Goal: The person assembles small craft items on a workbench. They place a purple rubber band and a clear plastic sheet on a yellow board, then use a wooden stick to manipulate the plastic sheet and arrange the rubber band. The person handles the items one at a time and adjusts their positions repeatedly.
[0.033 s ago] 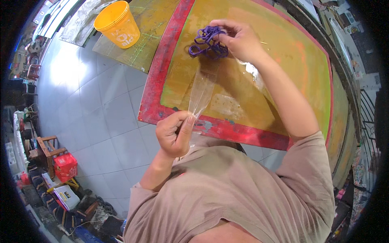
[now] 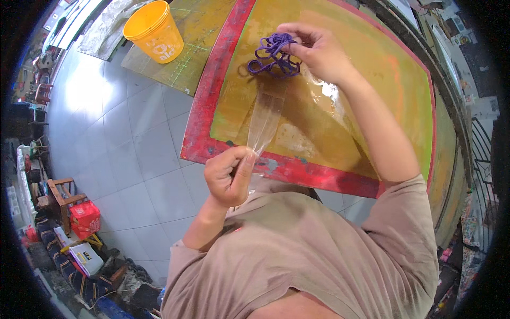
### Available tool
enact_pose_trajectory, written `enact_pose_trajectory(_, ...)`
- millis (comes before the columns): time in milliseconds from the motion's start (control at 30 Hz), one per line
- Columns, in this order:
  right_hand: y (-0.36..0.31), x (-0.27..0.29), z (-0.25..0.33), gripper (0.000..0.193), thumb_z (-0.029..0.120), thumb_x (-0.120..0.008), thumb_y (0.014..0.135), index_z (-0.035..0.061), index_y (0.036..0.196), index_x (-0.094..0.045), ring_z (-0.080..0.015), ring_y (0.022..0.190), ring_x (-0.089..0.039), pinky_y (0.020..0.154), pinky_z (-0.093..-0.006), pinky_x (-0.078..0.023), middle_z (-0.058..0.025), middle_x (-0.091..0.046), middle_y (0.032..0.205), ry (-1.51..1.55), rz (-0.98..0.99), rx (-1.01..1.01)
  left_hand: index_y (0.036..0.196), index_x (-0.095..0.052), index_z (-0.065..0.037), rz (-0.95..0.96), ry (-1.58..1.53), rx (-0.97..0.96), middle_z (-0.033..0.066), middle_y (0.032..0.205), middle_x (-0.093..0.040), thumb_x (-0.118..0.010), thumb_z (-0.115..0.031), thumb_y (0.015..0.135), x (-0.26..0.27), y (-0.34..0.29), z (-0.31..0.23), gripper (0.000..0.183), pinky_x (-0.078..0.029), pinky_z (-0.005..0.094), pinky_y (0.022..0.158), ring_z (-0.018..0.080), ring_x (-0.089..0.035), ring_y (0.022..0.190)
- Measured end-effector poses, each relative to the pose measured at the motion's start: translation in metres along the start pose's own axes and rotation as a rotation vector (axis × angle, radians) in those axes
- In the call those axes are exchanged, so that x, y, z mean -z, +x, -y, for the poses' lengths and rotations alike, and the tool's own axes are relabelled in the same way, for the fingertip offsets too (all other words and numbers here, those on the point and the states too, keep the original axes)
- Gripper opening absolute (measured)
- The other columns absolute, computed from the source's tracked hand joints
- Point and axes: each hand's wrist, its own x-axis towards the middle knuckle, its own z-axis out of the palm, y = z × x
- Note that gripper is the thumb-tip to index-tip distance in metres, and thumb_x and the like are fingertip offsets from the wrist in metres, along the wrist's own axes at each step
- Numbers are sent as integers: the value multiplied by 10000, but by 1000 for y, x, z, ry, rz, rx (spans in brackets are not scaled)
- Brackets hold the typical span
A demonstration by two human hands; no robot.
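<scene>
My right hand [image 2: 325, 59], raised over the far part of the yellow-brown panel, pinches a loopy bundle of purple cord [image 2: 275, 57]. Loose loops dangle to the left of its fingers. Lower and closer to my body, my left hand [image 2: 228, 173] is closed in a fist, thumb pressing the gathered end of a clear plastic bag [image 2: 266, 114]. The bag widens as it stretches away from that fist toward the cord, and its far end lies below the loops. Beneath both is the panel's red border [image 2: 204, 114].
A yellow bucket [image 2: 156, 34] stands on a stained board [image 2: 199, 45] at the far left. Grey floor tiles [image 2: 143, 154] run along the left side. Further down sit a wooden chair [image 2: 64, 196] and a red box [image 2: 85, 218]. Dark rails edge the panel on the right.
My right hand has shifted very slightly, and the cord loops have swung a little with it. My left hand and the plastic bag look the same.
</scene>
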Motion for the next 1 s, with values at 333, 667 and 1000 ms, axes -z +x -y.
enact_pose_trajectory(333,-14,-8,2,364,35,-616,737,71,1100,-600,-308,1024,-560,874,-377,-461,-102,-583,1160,-553,229,604,791,-606,31,47,41,-50,32,549,-495,-589,11,809,1,14,3,31,-322,207,436,59,-419,467)
enact_pose_trajectory(667,-15,3,31,299,5,-585,762,52,1056,-621,-249,911,-627,825,-355,-496,-99,-646,1031,-294,198,159,796,-606,30,40,17,-49,23,540,-485,-590,15,810,1,17,9,26,-308,198,433,43,-403,467)
enact_pose_trajectory(1000,-21,11,1,391,131,-654,765,85,1147,-584,-320,1122,-516,952,-383,-408,-141,-526,1249,-614,103,547,793,-607,29,35,32,-75,16,534,-471,-587,15,812,-1,19,6,31,-301,200,430,44,-391,464)
